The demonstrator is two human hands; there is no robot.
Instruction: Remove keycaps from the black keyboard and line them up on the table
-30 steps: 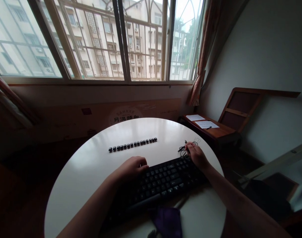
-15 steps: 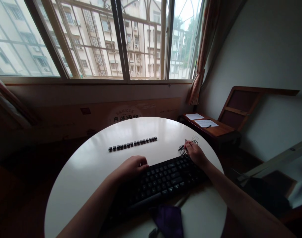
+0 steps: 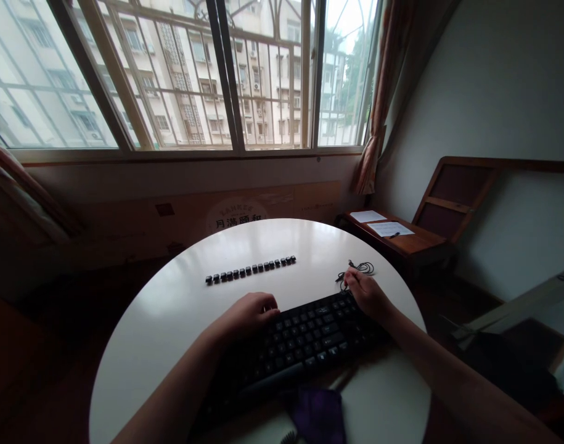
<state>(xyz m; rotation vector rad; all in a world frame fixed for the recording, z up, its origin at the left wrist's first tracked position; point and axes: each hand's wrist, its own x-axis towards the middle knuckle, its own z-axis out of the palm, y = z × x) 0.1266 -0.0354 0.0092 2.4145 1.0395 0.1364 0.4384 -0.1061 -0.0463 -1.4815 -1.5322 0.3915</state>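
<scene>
A black keyboard lies at a slant on the white round table. My left hand is on its far left part, with fingers bent and closed against the back edge. Above the keyboard's far right corner is my right hand, its fingers pinched together; whatever is between them is too small to make out. A coiled black cable lies just behind that hand, partly hidden by it. Beyond the keyboard stands a row of several black keycaps.
A dark purple cloth-like item lies at the table's near side, with a dark coiled object beside it. Right of the table, a wooden chair carries paper sheets and a pen. A barred window is behind.
My right hand has tilted slightly and its fingers have drawn in; thin lines seen near it before no longer show. My left hand stays on the keyboard. The whole view has shifted slightly.
</scene>
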